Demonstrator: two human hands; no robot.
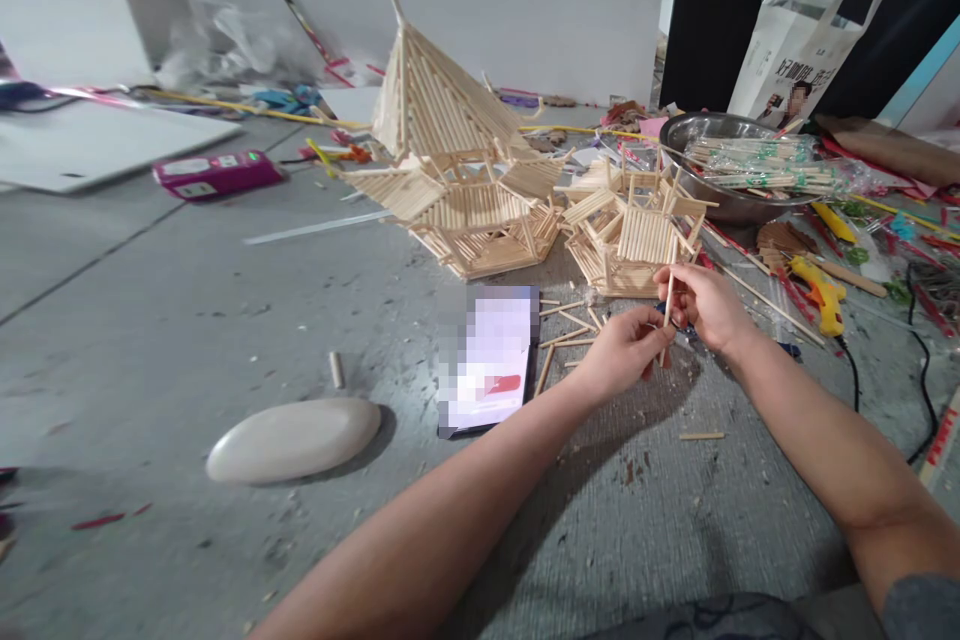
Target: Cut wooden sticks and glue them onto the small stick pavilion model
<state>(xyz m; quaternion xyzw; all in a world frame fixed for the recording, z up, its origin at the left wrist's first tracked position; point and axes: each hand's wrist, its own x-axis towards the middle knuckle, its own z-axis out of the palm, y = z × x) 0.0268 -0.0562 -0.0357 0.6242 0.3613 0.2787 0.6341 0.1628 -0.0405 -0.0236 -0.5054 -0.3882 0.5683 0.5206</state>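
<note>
A thin wooden stick stands nearly upright between my two hands. My left hand pinches its lower part, and my right hand has its fingers closed around it higher up. Just beyond them sits a small pavilion-like model built of wooden sticks. A larger stick model stands to its left; a tall pointed stick roof rises behind that one. Several short cut sticks lie left of my hands, beside a phone with a lit, blurred screen.
A metal bowl of wrapped sticks stands back right, before a white bag. At right lies a yellow glue gun with a black cord. A pale oval object and a purple box are on the left floor.
</note>
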